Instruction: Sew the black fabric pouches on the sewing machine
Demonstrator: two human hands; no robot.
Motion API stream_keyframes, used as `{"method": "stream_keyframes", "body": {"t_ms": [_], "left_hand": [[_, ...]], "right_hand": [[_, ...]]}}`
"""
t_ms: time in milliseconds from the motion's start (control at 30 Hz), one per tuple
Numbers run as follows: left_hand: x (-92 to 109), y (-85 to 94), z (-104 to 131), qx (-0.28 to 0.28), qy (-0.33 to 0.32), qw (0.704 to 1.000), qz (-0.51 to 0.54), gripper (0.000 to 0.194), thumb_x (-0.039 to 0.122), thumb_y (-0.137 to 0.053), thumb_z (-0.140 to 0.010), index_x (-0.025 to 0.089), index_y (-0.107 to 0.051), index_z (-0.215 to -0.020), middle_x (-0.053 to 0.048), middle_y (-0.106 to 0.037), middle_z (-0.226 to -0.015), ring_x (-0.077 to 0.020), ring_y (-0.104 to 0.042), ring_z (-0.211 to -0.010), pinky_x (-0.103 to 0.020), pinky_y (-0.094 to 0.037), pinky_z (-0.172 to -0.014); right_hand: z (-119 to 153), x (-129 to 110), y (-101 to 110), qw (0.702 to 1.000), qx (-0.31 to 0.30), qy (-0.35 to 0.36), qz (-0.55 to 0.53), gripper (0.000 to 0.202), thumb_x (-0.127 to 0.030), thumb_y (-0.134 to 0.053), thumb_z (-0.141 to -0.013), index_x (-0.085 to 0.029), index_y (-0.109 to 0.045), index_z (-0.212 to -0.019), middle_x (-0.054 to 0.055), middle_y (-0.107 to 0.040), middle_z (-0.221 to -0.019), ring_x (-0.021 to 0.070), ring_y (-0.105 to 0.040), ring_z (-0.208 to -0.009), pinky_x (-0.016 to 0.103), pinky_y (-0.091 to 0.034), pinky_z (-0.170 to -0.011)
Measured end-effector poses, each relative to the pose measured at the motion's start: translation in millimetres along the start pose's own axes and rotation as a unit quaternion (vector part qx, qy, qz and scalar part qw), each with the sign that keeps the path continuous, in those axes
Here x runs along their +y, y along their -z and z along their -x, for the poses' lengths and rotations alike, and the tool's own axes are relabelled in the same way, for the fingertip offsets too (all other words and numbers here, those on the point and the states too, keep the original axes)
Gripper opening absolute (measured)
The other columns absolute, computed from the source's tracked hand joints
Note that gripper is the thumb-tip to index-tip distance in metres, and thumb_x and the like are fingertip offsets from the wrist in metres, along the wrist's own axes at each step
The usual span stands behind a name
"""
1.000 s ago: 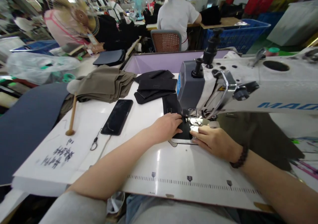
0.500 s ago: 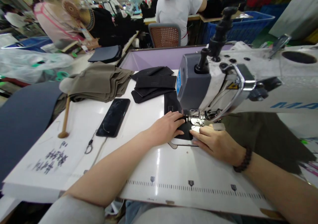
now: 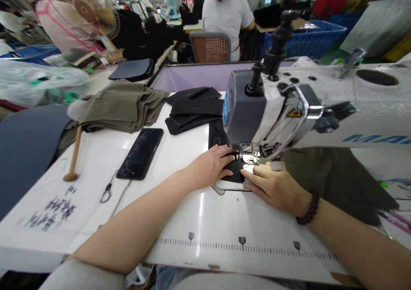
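Beside the needle of the sewing machine (image 3: 245, 106), a black fabric piece (image 3: 235, 172) lies flat on the white table. My left hand (image 3: 210, 165) rests on its left side, fingers spread and pressing down. My right hand (image 3: 272, 183), wearing a dark beaded bracelet, touches the right edge of the piece with its index fingertip; its other fingers are partly bent and a pale band circles one finger. Neither hand grips the fabric. More black pieces (image 3: 195, 108) lie overlapped behind my left hand.
A phone (image 3: 140, 153), a wooden-handled tool (image 3: 74, 157) and a stack of olive-brown fabric (image 3: 120, 106) lie at the left. Dark olive fabric (image 3: 334, 178) lies under the machine arm. Beyond the table a person in a white shirt (image 3: 224, 13) sits on a chair.
The view has shifted slightly, so the machine and table items appear a little further left. Both hands keep nearly the same places on the black fabric.
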State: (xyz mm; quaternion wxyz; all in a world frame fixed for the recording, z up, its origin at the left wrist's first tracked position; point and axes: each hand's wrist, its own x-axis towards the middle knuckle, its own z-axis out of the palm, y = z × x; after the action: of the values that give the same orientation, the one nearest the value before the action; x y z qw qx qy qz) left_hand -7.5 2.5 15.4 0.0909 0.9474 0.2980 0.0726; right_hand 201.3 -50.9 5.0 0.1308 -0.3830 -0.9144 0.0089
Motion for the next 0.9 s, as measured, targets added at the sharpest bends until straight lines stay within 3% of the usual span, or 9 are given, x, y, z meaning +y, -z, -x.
{"method": "stream_keyframes", "body": {"t_ms": [367,500,633,900], "left_hand": [[-3.5,-2.5,-0.3,0.007,0.001,1.000,-0.019,0.036,0.030,-0.053,-0.083,0.011,-0.052,-0.112,-0.011,-0.052,-0.116,-0.0240,-0.045,-0.112,-0.037,-0.036,-0.097],[2.8,0.8,5.1,0.001,-0.058,0.998,-0.027,0.022,0.025,-0.048,-0.086,0.014,-0.062,-0.098,-0.008,-0.057,-0.108,-0.0214,-0.052,-0.100,-0.034,-0.042,-0.088],[10.5,4.6,9.0,-0.019,-0.113,0.993,-0.020,0.024,0.019,-0.041,-0.088,0.014,-0.064,-0.092,-0.007,-0.059,-0.104,-0.0186,-0.052,-0.095,-0.030,-0.045,-0.083],[6.7,0.9,6.2,-0.018,-0.090,0.996,-0.005,0.023,0.017,-0.041,-0.088,0.013,-0.062,-0.096,-0.007,-0.059,-0.105,-0.0185,-0.052,-0.100,-0.031,-0.043,-0.087]], "right_hand": [[-1.0,1.5,-0.7,1.000,0.003,-0.010,0.009,0.027,-0.030,-0.043,-0.086,-0.014,-0.060,-0.100,0.005,-0.061,-0.075,0.0149,-0.055,-0.068,0.025,-0.039,-0.058],[1.7,1.3,-1.3,0.999,0.017,0.047,-0.011,0.031,-0.028,-0.036,-0.090,-0.013,-0.061,-0.096,0.004,-0.059,-0.069,0.0122,-0.053,-0.063,0.025,-0.039,-0.060],[4.3,0.5,-1.9,0.997,0.020,0.075,-0.006,0.031,-0.029,-0.036,-0.090,-0.013,-0.063,-0.094,0.002,-0.056,-0.063,0.0113,-0.049,-0.058,0.026,-0.036,-0.057],[1.9,2.1,-4.3,0.999,0.003,0.041,-0.001,0.033,-0.031,-0.034,-0.091,-0.013,-0.061,-0.097,0.004,-0.057,-0.067,0.0124,-0.052,-0.063,0.026,-0.037,-0.062]]}}
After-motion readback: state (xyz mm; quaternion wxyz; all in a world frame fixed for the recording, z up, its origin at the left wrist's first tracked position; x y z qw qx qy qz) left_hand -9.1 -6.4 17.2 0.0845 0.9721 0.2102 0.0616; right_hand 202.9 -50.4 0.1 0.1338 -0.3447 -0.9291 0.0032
